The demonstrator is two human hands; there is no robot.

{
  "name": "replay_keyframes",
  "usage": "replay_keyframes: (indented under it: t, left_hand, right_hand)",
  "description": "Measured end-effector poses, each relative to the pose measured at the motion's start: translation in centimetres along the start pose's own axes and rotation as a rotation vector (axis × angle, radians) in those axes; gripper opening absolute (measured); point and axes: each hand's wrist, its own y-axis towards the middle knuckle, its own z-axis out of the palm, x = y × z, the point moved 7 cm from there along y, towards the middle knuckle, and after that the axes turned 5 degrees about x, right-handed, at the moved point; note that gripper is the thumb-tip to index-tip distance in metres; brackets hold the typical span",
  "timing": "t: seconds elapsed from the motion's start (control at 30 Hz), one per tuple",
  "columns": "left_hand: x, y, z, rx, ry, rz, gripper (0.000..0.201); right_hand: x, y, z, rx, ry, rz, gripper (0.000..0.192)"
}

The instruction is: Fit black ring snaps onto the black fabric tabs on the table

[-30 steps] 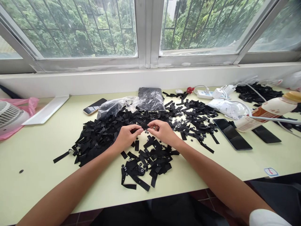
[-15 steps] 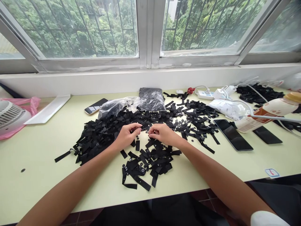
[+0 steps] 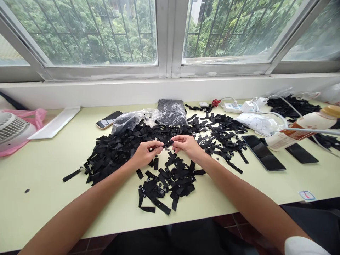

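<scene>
1. Two hands work at the centre of the frame: the left hand [image 3: 145, 153] and the right hand [image 3: 187, 144], fingertips facing each other above the tabletop [image 3: 47, 159].
2. Between them they hold one short black strip [image 3: 166, 144]. The left hand's thumb and fingers are pinched shut on its left end and the right hand's are pinched on its right end; the other fingers of both are curled in.
3. The strip's long axis runs left to right across the frame, with the right end slightly higher than the left.
4. Three heaps of like black strips lie about the hands: a large heap [image 3: 114, 150] at centre left, a spread heap [image 3: 220, 132] at centre right and a small heap [image 3: 170, 182] just below the hands. The strips are too many to count.
5. Small black round fasteners [image 3: 204, 136] are scattered right of the hands, also uncounted.
6. Three dark phones lie flat: one [image 3: 108, 119] at upper left of the heaps, two [image 3: 263, 152] [image 3: 301, 153] at the right.
7. One bottle [image 3: 302, 128] lies on its side at the far right and one white fan [image 3: 13, 129] stands at the left edge.
</scene>
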Motion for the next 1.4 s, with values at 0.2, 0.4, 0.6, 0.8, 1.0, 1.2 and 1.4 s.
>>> replay_keyframes:
  t: [0.2,0.4,0.6,0.8,1.0,1.2,1.4]
  left_hand:
    - [-0.4,-0.1,0.2,0.040,0.034,-0.019,0.032]
    - [-0.6,0.0,0.2,0.040,0.030,-0.026,0.036]
    - [-0.6,0.0,0.2,0.036,0.052,-0.044,0.037]
    - [-0.3,0.0,0.2,0.032,0.031,-0.074,0.040]
    - [-0.1,-0.1,0.1,0.008,0.014,-0.074,0.040]
    - [-0.4,-0.2,-0.2,-0.044,0.075,-0.043,0.036]
    - [-0.7,0.0,0.4,0.057,0.079,0.013,0.034]
  right_hand:
    - [-0.1,-0.1,0.9,0.040,-0.039,-0.006,0.028]
    - [-0.2,-0.6,2.1,0.084,-0.027,-0.009,0.027]
    - [0.1,-0.9,2.8,0.066,-0.001,-0.032,0.030]
    - [-0.4,-0.7,2.7,0.097,0.001,-0.036,0.033]
    - [0.0,-1.0,3.0,0.165,-0.031,-0.080,0.034]
    - [1.1,-1.6,3.4,0.152,-0.132,-0.086,0.040]
    - [0.2,-1.1,3.5,0.183,-0.050,-0.081,0.040]
